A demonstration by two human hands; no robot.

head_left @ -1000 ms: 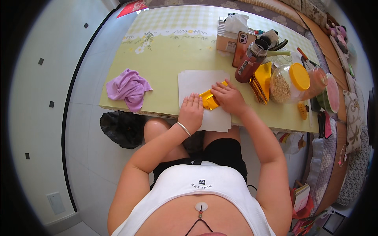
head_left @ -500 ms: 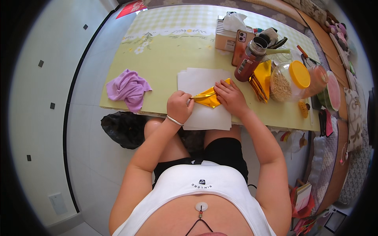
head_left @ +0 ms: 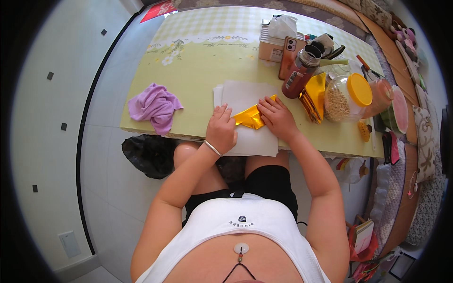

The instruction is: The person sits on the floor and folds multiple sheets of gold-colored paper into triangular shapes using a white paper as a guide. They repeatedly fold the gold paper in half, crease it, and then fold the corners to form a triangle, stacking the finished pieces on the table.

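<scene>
Two hands of ours lie palm down at the folded gold foil (head_left: 248, 118), which rests on the white paper (head_left: 255, 144) in front of us. Our right hand (head_left: 277, 118) is laid flat over the foil's three o'clock end, its fingers straight and close together on top. Our left hand (head_left: 221, 126) is at the foil's nine o'clock tip, fingers extended and slightly parted, thumb set off toward five o'clock; whether it touches the foil or sits just beside it, we cannot tell.

At six o'clock the paper runs slightly past the near edge of the table (head_left: 198, 75). From the foil, our broadest open stretch of table lies between ten and twelve o'clock. The purple cloth (head_left: 155, 106) sits well apart at nine. The other side is tighter: the dark red flask (head_left: 297, 78) stands between one and two o'clock, near our right hand, the stack of gold sheets (head_left: 315, 94) lies between two and three, and the jar with the yellow lid (head_left: 337, 101) is just beside it, almost at three.
</scene>
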